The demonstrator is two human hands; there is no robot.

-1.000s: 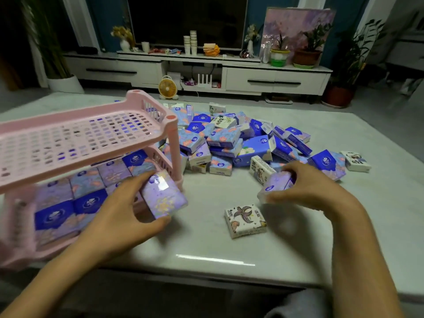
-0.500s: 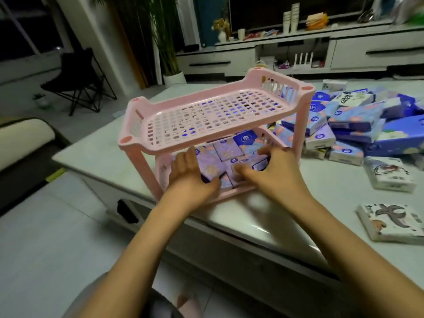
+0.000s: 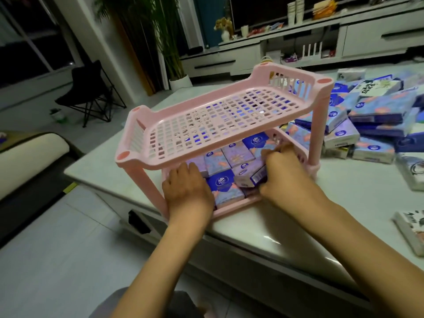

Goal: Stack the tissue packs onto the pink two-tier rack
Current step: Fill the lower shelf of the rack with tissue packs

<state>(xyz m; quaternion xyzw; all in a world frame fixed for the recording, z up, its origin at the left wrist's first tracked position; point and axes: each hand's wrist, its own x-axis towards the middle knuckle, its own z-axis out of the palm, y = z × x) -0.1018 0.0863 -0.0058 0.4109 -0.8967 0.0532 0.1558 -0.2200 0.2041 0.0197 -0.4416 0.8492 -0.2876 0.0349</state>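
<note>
Pale glossy table, front edge in view. Behind it stands a long white low cabinet. On its top are stacked paper cups and a small vase of dried flowers. A white peg stand sits in its open shelf. Tall potted plant at the cabinet's left end. Black folding chair near the window. Cream cushion at far left.

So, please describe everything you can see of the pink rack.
The pink rack looks like plastic: two perforated tiers joined by round corner posts. It stands upright near the edge of the table. The top tier is bare; the lower holds tissue packs. The left hand rests on those packs; the right hand grips one more pack there.
</note>
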